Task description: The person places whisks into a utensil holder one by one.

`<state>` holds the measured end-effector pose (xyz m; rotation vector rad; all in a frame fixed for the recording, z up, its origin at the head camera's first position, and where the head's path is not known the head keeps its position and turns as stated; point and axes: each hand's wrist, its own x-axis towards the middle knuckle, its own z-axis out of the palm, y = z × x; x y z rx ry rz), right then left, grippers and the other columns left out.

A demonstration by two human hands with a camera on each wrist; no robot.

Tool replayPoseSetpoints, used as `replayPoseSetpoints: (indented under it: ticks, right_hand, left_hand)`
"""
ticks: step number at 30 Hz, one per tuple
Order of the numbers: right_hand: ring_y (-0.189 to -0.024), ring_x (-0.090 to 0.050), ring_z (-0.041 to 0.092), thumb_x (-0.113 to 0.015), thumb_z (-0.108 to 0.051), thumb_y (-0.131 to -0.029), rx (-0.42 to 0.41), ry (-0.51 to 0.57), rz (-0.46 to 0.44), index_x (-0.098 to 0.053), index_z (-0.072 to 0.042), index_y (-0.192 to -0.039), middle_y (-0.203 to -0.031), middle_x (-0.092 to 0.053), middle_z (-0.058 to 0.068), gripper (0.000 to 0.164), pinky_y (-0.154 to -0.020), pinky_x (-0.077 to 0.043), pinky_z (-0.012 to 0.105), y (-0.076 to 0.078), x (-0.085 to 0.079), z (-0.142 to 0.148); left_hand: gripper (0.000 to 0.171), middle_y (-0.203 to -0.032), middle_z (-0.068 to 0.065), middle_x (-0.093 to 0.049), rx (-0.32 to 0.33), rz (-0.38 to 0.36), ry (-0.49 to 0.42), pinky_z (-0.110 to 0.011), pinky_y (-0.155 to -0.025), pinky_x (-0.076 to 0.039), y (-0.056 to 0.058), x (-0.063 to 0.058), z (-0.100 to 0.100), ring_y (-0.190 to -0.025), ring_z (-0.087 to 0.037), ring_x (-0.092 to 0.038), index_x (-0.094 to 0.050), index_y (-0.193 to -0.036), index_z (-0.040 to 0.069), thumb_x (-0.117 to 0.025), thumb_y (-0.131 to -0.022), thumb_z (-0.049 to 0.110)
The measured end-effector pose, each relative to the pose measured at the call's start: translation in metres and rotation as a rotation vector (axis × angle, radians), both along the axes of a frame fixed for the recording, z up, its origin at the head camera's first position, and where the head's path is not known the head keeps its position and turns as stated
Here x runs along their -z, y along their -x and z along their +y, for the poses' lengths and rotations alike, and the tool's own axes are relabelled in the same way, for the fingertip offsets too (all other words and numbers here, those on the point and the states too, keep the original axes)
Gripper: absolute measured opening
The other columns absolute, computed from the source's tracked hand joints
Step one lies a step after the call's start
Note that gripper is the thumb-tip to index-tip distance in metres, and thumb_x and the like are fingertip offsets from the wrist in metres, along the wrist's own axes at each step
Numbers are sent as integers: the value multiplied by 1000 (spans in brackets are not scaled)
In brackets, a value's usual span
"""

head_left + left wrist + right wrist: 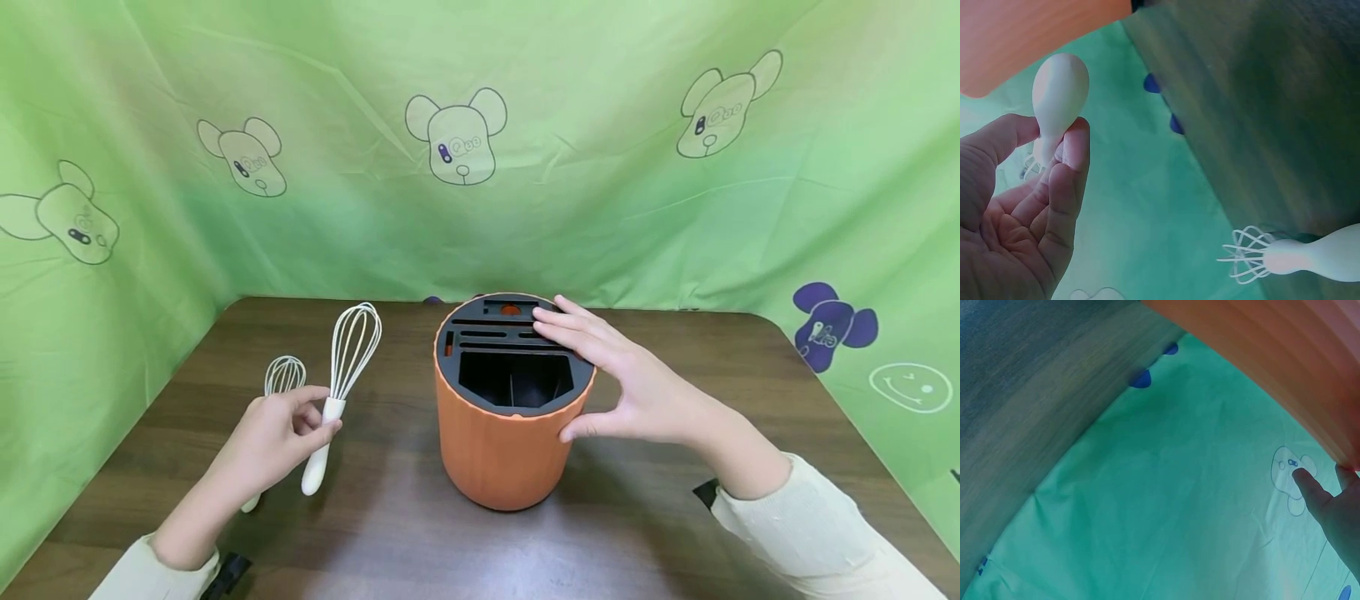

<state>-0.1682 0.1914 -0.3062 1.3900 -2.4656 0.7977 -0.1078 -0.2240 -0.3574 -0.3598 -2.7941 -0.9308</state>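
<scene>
My left hand (273, 433) pinches the white handle of a wire whisk (320, 462) between thumb and fingers, its wire loops pointing up and away. In the left wrist view this handle (1060, 90) stands between the thumb and fingertips. A smaller white whisk (285, 373) lies on the table, partly hidden behind the left hand. An orange round utensil holder (502, 454) with a black slotted top (517, 400) stands in the middle. On its right side my right hand (637, 387) rests, fingers stretched over the top and thumb against the outer wall.
The brown wooden table (390, 533) reaches back to a green cloth backdrop (600, 208) printed with cartoon heads. The holder's top has a large divided opening at the front and narrow slots behind it.
</scene>
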Motion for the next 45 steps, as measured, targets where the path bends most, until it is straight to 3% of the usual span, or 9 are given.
replayPoseSetpoints:
  ticks: [7, 18, 29, 45]
  right_hand:
    - [-155, -17, 23, -91, -38, -66, -5, 7, -12, -38, -15, -153, -160, -35, 1, 104, -121, -18, 21, 0, 2, -1]
    - [-154, -18, 23, -91, -38, -67, -18, 18, -8, -39, -14, -152, -160, -36, 1, 103, -121, -17, 20, 2, 2, -2]
    - [-154, -18, 26, -93, -35, -64, -18, 26, -50, -40, -12, -151, -160, -36, 2, 105, -124, -15, 23, 4, 2, -4]
    - [-153, -21, 29, -93, -35, -63, -33, 43, -10, -43, -10, -150, -158, -38, 5, 103, -124, -16, 23, 3, 1, -3]
  left_hand:
    - [28, -70, 7, -67, -22, 43, -27, -21, -61, -53, -5, -9, 5, -62, 0, -60, -70, -108, 0, -77, -83, 9]
    - [29, -71, 8, -69, -5, 108, -56, -20, -60, -53, -10, -20, 14, -62, 2, -59, -71, -110, 4, -79, -82, 9]
    - [27, -71, 8, -69, 54, 140, -124, -20, -59, -54, -12, -32, 31, -63, 2, -61, -71, -107, 6, -79, -81, 6]
    - [30, -74, 8, -70, 138, 210, -197, -20, -58, -55, -15, -44, 52, -64, 2, -63, -70, -108, 9, -78, -80, 2]
